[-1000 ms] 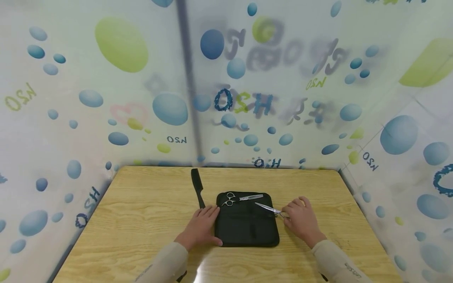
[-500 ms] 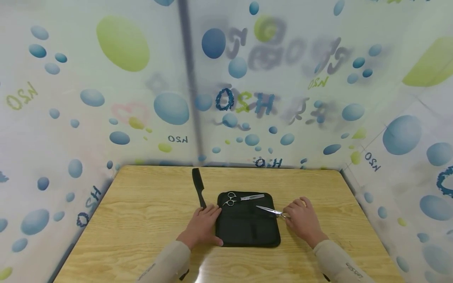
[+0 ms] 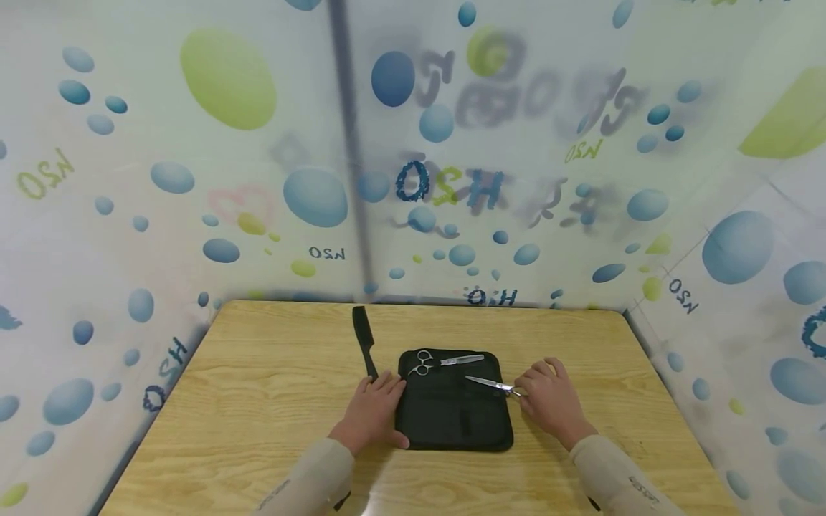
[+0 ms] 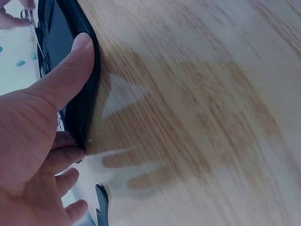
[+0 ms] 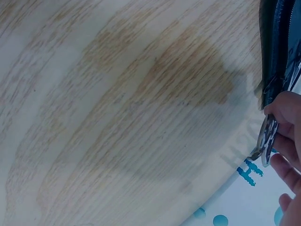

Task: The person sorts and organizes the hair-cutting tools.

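A black zippered case (image 3: 452, 423) lies flat on the table. My left hand (image 3: 371, 412) rests along its left side; in the left wrist view the thumb (image 4: 82, 52) presses on the case's rim, the other fingers near a corner. With my right hand (image 3: 548, 398) I pinch the finger loops of silver scissors (image 3: 490, 385). Their blades point left over the case's right part; whether they touch it I cannot tell. Thinning scissors (image 3: 461, 360) lie along the case's far edge, loops to the left. In the right wrist view the loops (image 5: 267, 139) show between thumb and fingers.
A black comb (image 3: 363, 330) lies left of the case, its handle end close to my left fingertips. The wooden table (image 3: 277, 373) meets patterned walls (image 3: 258, 179) at the back and both sides.
Over the last second the whole head view has shifted slightly. Both hands, the scissors and the case keep nearly the same places.
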`<state>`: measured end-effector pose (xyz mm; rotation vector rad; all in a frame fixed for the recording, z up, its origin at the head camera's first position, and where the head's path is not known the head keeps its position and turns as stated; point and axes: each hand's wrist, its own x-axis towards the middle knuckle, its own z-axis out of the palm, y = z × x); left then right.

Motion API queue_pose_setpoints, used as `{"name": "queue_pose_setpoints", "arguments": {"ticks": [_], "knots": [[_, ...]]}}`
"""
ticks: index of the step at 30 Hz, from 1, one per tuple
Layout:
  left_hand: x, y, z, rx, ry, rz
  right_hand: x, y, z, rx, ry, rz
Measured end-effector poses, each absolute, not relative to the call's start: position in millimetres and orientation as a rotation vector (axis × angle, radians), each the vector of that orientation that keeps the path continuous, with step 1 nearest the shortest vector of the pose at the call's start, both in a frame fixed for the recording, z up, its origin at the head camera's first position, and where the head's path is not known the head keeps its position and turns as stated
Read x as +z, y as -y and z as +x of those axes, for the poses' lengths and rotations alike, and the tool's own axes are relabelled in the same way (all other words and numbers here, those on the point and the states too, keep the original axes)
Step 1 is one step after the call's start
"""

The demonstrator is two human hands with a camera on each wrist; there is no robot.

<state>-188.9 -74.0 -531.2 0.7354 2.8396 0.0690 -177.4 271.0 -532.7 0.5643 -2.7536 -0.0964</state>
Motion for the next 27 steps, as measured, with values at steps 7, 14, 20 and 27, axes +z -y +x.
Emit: {"name": "queue_pose_setpoints", "arguments": {"ticks": [7,14,20,27], "knots": [[-528.6,72.1,-187.6,0.025,-2.837,0.722,-534.7,-269.1,-180.3,-0.091,2.753,0.562],[-527.5,72.0,-186.8,0.016,-2.843,0.715,-532.1,-264.3,-183.8,-0.114,2.791,0.549],[-527.5,72.6,-186.5,0.027,-2.840,0.710,-529.1,-259.1,-187.6,-0.106,2.815,0.541],[-527.8,72.6,-186.7,0.013,-2.842,0.712,-530.9,-256.5,-192.3,-0.103,2.782,0.569]]}}
